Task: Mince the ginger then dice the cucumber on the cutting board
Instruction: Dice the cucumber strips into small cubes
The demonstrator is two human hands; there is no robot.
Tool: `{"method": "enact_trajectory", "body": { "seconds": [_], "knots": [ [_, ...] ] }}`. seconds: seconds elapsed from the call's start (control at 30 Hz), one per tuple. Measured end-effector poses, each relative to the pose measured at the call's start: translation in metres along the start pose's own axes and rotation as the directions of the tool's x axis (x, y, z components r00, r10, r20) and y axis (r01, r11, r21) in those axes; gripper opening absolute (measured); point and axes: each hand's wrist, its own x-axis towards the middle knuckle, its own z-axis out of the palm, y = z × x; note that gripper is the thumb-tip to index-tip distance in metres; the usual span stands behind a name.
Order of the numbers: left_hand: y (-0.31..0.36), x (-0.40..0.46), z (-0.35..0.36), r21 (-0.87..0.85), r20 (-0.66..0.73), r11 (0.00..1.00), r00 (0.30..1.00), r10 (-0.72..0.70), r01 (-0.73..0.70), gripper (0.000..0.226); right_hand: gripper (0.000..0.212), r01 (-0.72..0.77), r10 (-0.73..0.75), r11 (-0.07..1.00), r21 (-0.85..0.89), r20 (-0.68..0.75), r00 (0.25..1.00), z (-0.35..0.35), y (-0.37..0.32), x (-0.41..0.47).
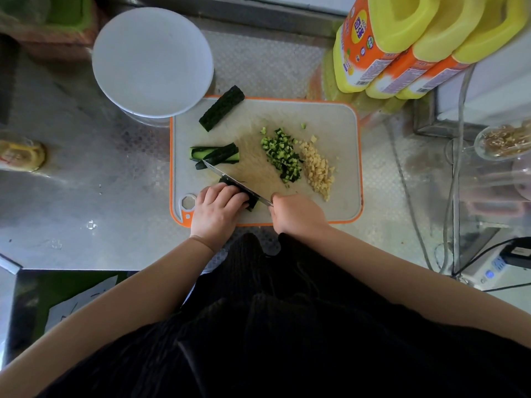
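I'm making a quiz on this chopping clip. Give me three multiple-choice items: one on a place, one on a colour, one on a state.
1. Where is the minced ginger?
A. right of the diced cucumber
B. in the bowl
C. off the board

2. What colour is the board's rim?
A. blue
B. orange
C. black

3. What does the right hand do?
A. rests open
B. holds the knife
C. lifts the bowl

Answers: 1 A, the pale pile lies beside the green one. 2 B, an orange edge frames it. 3 B, fingers wrap the handle while the left hand steadies a cucumber piece.
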Motion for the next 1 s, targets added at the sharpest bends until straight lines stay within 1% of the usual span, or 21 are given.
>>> {"method": "enact_trajectory", "body": {
  "seconds": [0.07,0.17,0.37,0.53,0.7,0.77,0.9,1.0],
  "knots": [
    [-0.001,0.000,0.000,-0.014,0.007,1.000,1.000,-0.004,0.005,0.017,0.003,-0.015,0.016,1.000,-0.007,0.030,0.999,0.000,-0.003,0.002],
    [-0.001,-0.001,0.000,-0.023,0.012,1.000,1.000,-0.006,0.006,0.010,0.003,0.000,0.001,1.000,-0.018,0.028,1.000,-0.004,-0.004,0.003],
    [-0.002,-0.001,0.000,-0.024,0.008,1.000,1.000,-0.003,0.003,0.008,0.007,-0.007,0.008,0.999,-0.040,0.031,0.999,-0.007,-0.006,0.005],
    [-0.002,-0.002,0.000,-0.022,0.018,1.000,1.000,-0.002,0.002,0.010,0.013,-0.033,0.031,0.999,0.025,0.064,0.997,0.001,-0.002,0.006],
    [-0.002,-0.002,0.000,-0.021,-0.004,1.000,1.000,0.008,-0.008,0.008,0.027,-0.033,0.023,0.991,0.133,0.073,0.997,-0.012,0.011,0.013],
    [-0.001,-0.002,-0.001,-0.020,-0.007,1.000,1.000,0.009,-0.009,0.008,0.029,-0.020,0.011,0.991,0.134,0.062,0.998,-0.014,0.012,0.010],
    [-0.001,-0.002,-0.002,-0.017,0.004,1.000,1.000,0.002,-0.002,0.009,0.031,-0.017,0.020,0.994,0.108,-0.031,0.999,-0.011,0.002,-0.001],
    [-0.001,-0.001,-0.002,-0.022,0.012,1.000,1.000,-0.003,0.004,0.012,0.031,0.004,-0.001,0.996,0.094,-0.041,0.999,-0.012,-0.001,-0.007]
  ]
}}
